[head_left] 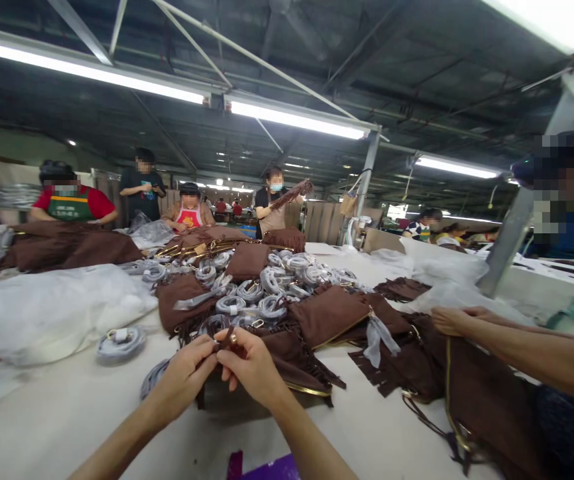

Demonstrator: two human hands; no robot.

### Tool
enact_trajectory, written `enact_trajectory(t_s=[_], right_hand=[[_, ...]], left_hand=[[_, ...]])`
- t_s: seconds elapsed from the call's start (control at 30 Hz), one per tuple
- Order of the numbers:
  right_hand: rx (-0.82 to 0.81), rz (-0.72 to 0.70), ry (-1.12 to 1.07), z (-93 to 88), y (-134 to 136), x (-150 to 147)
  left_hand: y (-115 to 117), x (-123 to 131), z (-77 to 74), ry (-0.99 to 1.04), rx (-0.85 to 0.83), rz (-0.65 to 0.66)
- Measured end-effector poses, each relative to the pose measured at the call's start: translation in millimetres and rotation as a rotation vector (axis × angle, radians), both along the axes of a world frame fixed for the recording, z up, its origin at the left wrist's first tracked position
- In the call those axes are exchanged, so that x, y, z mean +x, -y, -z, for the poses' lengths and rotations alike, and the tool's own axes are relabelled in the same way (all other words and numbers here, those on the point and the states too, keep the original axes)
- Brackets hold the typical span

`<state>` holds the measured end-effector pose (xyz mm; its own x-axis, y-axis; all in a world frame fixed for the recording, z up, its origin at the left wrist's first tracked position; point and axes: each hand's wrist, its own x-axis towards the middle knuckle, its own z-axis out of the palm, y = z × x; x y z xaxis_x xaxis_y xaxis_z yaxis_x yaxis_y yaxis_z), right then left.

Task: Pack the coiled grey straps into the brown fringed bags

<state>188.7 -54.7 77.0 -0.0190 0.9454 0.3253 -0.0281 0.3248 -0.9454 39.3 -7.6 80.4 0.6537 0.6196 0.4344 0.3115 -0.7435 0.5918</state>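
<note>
My left hand (185, 375) and my right hand (255, 370) meet in front of me, fingers pinched together. Between their fingertips is a narrow dark brown strap (227, 337), with a small gold-coloured metal piece by my right fingers. Most of the strap is hidden by the fingers. Just beyond, a brown fringed bag (291, 363) with a gold zipper lies on the table. Plastic-wrapped coiled straps (230, 305) are heaped behind my hands, and another coil (154, 379) lies beside my left wrist.
A single coil (121, 345) rests at left near white plastic sheeting (57, 307). More brown bags (329, 313) cover the table's middle and right. At right, a co-worker's hands (454, 321) hold a brown bag (497, 400). Something purple (274, 469) shows at the bottom edge.
</note>
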Motion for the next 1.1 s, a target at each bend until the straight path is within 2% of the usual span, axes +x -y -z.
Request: enact_trajectory(t_s=[0.2,0.43,0.63,0.83,0.97,1.1], right_hand=[[-0.029,0.088,-0.028,5.6,-4.4,-7.7],[-0.068,0.043,-0.126,9.2,-6.1,-10.5],[-0.131,0.211,-0.237,12.9,-10.0,-11.9],[-0.068,0.305,-0.076,17.9,5.2,1.6],[-0.045,0.296,-0.022,18.2,8.5,11.3],[-0.035,0.266,0.023,23.7,9.8,14.6]], left_hand=[[-10.4,-4.8,11.2,-0.013,0.080,-0.007],[-27.1,-11.3,28.1,-0.008,0.049,0.050],[-26.2,-13.2,28.7,0.031,0.068,-0.035],[-26.1,-14.6,20.6,-0.004,0.175,-0.038],[-22.7,-10.2,17.8,-0.006,0.175,-0.054],[-22.9,-11.4,25.9,0.006,0.183,-0.022]])
